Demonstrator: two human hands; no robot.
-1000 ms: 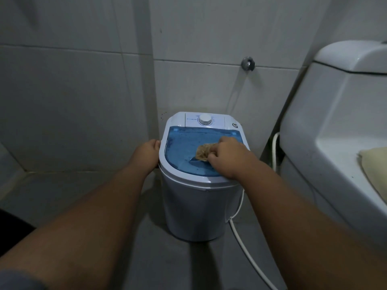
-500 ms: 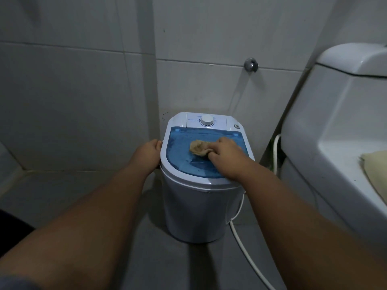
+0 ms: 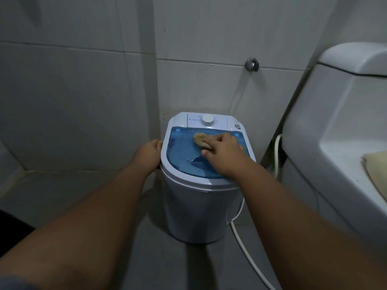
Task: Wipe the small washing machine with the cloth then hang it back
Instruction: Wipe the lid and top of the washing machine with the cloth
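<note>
One small washing machine is stood on the grey floor in the tiled corner, at about twelve o'clock from the wearer, its translucent blue lid facing up and its white dial at the far edge. A bunched tan cloth is pressed onto the far part of that lid, toward one o'clock of the lid's centre.

The wiping step is judged to be in hand. It would be done well if the cloth were kept flat under the fingers, drawn in overlapping passes to the rim, and the control panel and white body were covered before the cloth is hung back; no hook or rail for hanging is visible.

The right hand is laid over the cloth with fingers curled loosely, pinning it to the lid. The left hand is closed around the machine's rim at nine o'clock, apparently to steady the tub.

A white hose trails from the machine at five o'clock. A toilet is seen at three o'clock, and a chrome wall fitting higher up at one o'clock.
</note>
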